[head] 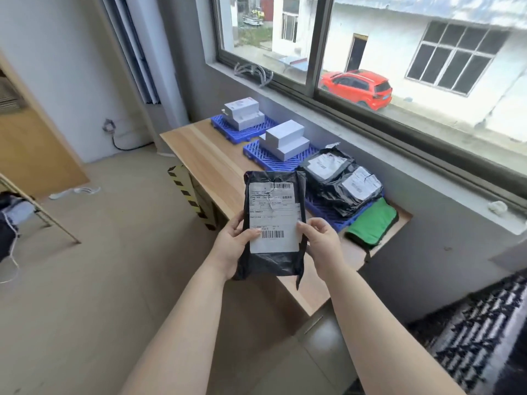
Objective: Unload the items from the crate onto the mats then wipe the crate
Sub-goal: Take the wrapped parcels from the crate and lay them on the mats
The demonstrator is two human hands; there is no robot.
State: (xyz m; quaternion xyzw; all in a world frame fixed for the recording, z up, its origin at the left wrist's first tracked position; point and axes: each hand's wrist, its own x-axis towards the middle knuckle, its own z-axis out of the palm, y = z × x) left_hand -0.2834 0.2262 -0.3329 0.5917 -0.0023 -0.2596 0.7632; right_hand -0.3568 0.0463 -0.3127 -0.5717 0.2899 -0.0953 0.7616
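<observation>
Worktop (205, 155) under window, bearing three blue mats (258, 155) in a row: white boxes (242, 112) stacked on far two, black parcels (339, 181) piled on nearest. Green cloth (370, 220) just beside that mat. Black labelled parcel (272, 223) held upright above worktop's front edge, gripped at sides by left hand (231, 246) and right hand (322, 246).

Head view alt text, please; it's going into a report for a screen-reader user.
Both hands, left and right, hold a black parcel with a white label above a wooden table. Three blue mats by the window carry white boxes and black parcels; a green cloth lies nearest.
</observation>
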